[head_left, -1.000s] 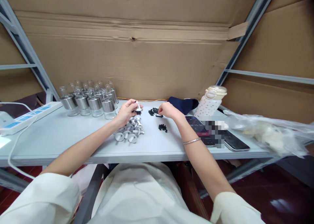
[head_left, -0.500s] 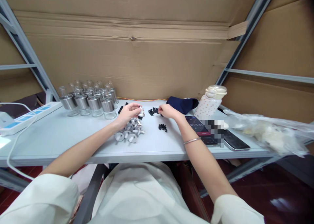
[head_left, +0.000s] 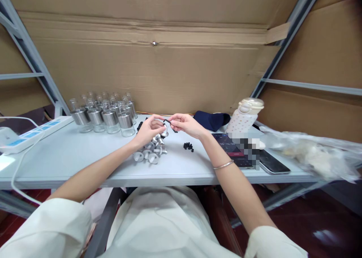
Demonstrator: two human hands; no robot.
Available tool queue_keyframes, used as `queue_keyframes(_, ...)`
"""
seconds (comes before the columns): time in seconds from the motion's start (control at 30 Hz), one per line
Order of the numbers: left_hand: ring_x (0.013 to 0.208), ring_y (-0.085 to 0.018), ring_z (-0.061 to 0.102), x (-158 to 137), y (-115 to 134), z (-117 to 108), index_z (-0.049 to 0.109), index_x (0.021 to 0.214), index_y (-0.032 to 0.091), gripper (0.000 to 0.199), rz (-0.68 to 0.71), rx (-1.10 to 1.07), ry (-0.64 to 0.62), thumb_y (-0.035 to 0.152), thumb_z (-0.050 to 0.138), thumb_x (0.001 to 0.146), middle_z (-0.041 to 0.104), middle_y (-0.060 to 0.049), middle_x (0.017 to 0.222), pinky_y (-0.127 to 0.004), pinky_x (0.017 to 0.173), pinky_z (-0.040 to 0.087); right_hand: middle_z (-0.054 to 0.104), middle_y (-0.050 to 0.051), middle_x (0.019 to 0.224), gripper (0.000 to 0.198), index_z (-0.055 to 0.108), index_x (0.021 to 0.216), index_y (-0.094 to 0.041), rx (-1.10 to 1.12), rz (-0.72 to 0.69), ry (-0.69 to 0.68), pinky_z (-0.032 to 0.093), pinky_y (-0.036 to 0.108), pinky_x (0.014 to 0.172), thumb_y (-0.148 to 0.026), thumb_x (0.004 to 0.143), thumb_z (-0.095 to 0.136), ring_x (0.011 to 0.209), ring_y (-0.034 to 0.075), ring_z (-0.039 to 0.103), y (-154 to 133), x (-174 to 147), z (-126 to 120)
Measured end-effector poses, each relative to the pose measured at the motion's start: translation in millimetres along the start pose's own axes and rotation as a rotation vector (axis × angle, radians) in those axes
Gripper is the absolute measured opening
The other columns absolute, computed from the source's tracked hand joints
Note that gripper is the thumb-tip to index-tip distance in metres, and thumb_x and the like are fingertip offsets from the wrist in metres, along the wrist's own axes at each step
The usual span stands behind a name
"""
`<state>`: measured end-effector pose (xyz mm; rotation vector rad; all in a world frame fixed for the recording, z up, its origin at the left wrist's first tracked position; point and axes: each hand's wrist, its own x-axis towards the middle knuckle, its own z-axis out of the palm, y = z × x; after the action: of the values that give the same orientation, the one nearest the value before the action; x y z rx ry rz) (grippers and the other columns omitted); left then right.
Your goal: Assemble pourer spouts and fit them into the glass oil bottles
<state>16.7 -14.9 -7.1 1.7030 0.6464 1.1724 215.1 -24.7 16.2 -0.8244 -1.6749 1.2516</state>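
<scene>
My left hand is closed on a silver metal piece with a round flange, perhaps a bottle pourer top. Between the fingertips of my right hand is a small bent black piece, right above the silver piece. I cannot tell whether the two parts touch. Below my left hand lies a pile of similar silver pieces with round discs. A small cluster of short black plugs sits nearer the table's front. More black bits show partly behind both hands.
Several glass bottles with steel collars stand at the back left, beside a white power strip. To the right are a navy cap, a dotted white flask, two phones and a clear plastic bag.
My right hand has come left and up from the row of black pieces, carrying one to the silver piece. My left hand stays nearly in place, still holding the silver piece.
</scene>
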Motion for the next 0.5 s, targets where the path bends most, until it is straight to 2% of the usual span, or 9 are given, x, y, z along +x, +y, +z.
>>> queue_keyframes(0.27,0.07,-0.014,0.064,-1,2,2,0.058,0.089,0.015,0.035,0.001,0.025,0.063,0.032,0.075,0.064,0.068,-0.003,0.079,-0.027,0.068,0.05,0.061,-0.002,0.063,0.031,0.06,0.079,-0.015,-0.059,0.018,-0.06,0.033,0.022,0.05,-0.043,0.07,0.072,0.053,0.007,0.047,-3,-2,5)
queue_keyframes(0.5,0.069,-0.014,0.064,-4,10,5,0.064,0.085,0.014,0.037,-0.042,0.003,0.131,0.035,0.078,0.058,0.07,-0.004,0.078,-0.027,0.066,0.052,0.064,0.0,0.064,0.034,0.054,0.074,-0.016,-0.052,0.014,-0.115,0.036,0.022,0.052,-0.047,0.074,0.068,0.052,0.007,0.048,2,-1,4)
